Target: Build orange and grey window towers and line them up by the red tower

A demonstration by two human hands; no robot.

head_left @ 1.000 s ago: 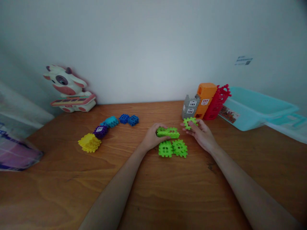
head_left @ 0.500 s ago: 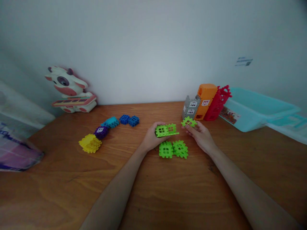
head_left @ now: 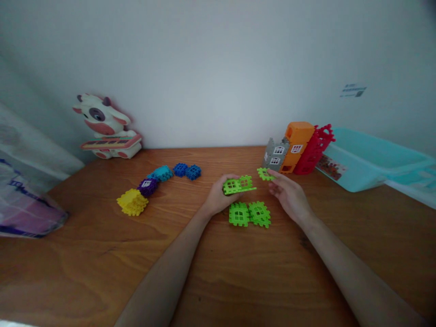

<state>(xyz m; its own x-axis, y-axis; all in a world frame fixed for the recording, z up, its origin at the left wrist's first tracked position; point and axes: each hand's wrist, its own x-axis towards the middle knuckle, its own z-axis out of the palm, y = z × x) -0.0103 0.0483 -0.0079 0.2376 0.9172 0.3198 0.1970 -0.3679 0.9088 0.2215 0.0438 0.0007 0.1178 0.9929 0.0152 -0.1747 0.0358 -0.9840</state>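
My left hand [head_left: 217, 196] is closed around a green building-block assembly [head_left: 238, 185] of joined window panels, held above the wooden table [head_left: 218, 281]. To its right, my right hand [head_left: 289, 195] pinches a single green window panel [head_left: 264, 173] at its right edge, apart from the assembly. Below my hands, two small groups of loose green panels, a left one [head_left: 239, 215] and a right one [head_left: 260, 214], lie side by side on the table.
Yellow [head_left: 132, 202], purple [head_left: 147, 186], light blue [head_left: 162, 173] and dark blue panels [head_left: 187, 170] lie left. Grey [head_left: 276, 155], orange [head_left: 296, 147] and red block structures [head_left: 315, 150] stand by a turquoise bin [head_left: 374, 159]. A cow toy [head_left: 109, 127] and plastic bag [head_left: 30, 204] are further left.
My right hand has turned and shifted its grip, now holding the single panel by its right edge. The left hand keeps the assembly. The whole view has shifted slightly.
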